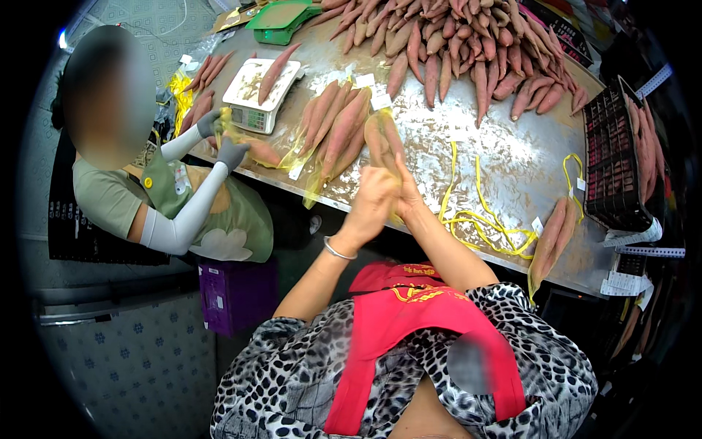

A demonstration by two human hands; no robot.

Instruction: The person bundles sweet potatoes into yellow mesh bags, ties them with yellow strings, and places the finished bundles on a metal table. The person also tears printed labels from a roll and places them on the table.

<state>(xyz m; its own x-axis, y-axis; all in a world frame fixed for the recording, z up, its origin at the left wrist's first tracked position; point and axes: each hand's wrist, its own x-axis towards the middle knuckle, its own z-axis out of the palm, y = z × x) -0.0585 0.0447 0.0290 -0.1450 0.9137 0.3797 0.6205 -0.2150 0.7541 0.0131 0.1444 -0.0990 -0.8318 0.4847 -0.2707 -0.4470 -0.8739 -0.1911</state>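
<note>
Close to the table's near edge, my left hand is closed in a fist on the lower end of a yellow mesh bag of sweet potatoes. My right hand grips the same bag from its right side, its fingers partly hidden behind the left. The filled part points away from me, with a white tag near its top. Just left of it lie more mesh bags of long reddish sweet potatoes, also tagged. Loose yellow straps trail over the metal table to the right of my hands.
A large pile of sweet potatoes covers the far side. At left, a co-worker's grey-gloved hands handle a yellow mesh bag near a white scale bearing one sweet potato. A filled bag and black crate stand right.
</note>
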